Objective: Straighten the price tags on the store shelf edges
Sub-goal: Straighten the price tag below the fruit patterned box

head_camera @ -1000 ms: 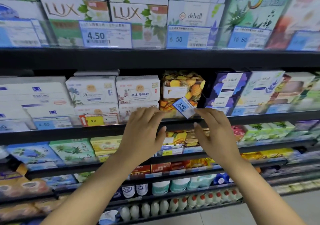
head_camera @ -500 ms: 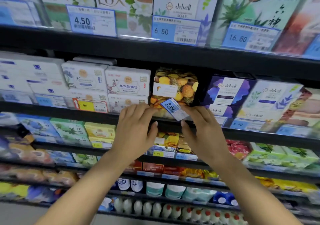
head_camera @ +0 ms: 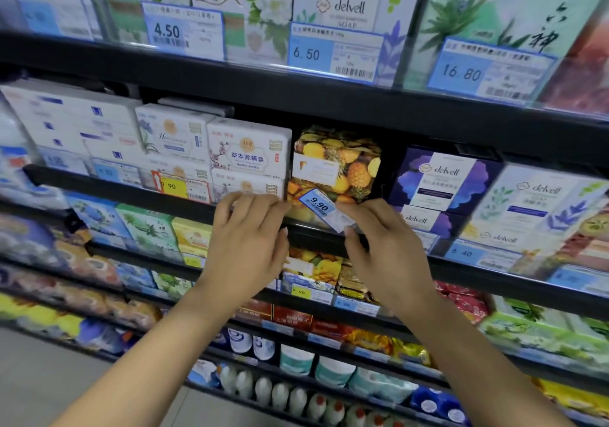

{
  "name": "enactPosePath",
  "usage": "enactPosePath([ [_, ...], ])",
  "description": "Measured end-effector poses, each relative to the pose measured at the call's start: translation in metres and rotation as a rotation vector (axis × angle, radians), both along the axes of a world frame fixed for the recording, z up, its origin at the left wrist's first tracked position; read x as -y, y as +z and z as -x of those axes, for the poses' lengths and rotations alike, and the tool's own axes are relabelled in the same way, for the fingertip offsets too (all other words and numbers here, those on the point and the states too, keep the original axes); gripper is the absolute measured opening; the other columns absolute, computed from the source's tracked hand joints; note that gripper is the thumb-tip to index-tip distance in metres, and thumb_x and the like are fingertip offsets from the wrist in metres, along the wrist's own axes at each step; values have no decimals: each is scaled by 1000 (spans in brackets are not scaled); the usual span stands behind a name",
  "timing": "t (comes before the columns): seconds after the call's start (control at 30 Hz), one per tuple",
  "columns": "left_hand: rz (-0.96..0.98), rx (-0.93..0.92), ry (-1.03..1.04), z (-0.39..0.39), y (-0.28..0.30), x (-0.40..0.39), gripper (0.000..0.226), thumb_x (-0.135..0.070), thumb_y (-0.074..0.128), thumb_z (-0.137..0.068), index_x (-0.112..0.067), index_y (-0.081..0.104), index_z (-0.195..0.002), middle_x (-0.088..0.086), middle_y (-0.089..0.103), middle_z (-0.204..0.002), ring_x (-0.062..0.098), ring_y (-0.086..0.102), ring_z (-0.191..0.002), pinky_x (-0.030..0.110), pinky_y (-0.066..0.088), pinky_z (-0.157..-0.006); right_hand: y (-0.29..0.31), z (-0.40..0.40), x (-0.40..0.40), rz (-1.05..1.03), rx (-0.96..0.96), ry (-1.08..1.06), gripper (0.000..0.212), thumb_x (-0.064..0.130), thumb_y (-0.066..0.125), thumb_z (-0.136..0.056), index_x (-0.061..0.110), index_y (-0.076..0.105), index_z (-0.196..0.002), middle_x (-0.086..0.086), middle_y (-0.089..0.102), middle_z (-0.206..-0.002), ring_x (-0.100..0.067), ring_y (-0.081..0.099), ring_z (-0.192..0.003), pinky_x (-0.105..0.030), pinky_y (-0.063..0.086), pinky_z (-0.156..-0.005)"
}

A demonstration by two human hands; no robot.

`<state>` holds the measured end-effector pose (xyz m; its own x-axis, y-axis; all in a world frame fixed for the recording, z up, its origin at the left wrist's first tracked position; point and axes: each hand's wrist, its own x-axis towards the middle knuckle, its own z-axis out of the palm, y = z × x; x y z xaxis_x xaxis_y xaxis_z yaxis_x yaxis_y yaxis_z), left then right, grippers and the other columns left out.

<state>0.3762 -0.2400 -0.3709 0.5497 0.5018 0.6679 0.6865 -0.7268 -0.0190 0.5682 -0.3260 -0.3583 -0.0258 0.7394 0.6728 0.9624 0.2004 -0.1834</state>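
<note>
A blue and white price tag [head_camera: 324, 210] reading 9.90 sits crooked on the black shelf edge [head_camera: 309, 235], its right end dropped, in front of a pineapple-print soap box [head_camera: 336, 163]. My right hand [head_camera: 385, 248] pinches the tag's lower right end between thumb and fingers. My left hand [head_camera: 247, 245] lies just left of the tag with its fingers curled over the shelf edge, fingertips near the tag's left end; whether they touch it I cannot tell.
Straight tags hang on the shelf above: 4.50 [head_camera: 183, 31], 6.50 [head_camera: 334, 52], 16.80 [head_camera: 487, 71]. A yellow 9.90 tag [head_camera: 184, 187] sits left of my hands, a 6.40 tag [head_camera: 474, 255] right. Soap boxes fill the shelves; bottles [head_camera: 280, 390] stand on the lowest one.
The view has swung left and tilted. Both hands stay at the crooked 9.90 tag; my right thumb and fingers have closed onto its lower right end.
</note>
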Motion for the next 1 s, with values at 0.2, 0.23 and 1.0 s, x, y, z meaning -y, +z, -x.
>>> enactPosePath([
  [0.2,31,-69,-2,4,3,-1,40,-15,50,-78,-7,61,-116,8,59,-110,29,53,-101,44,34,-98,-1,0,0,-4,-16,17,35,12,54,-88,11,59,-123,-7,57,-101,-26,58,-80,-35,52,-62],
  [0.23,39,-68,-6,3,4,-1,41,-14,50,-77,-7,61,-115,8,59,-109,29,53,-100,43,35,-97,-1,-1,-1,-6,-25,16,35,12,54,-88,11,59,-122,-7,57,-101,-26,58,-80,-35,52,-62],
  [1.0,74,2,-63,-2,6,-1,34,-16,51,-82,-11,62,-113,6,57,-103,27,51,-98,37,34,-90,8,13,-2,3,33,-207,12,18,55,-93,10,64,-95,-7,55,-87,-25,54,-50,-26,38,-38],
])
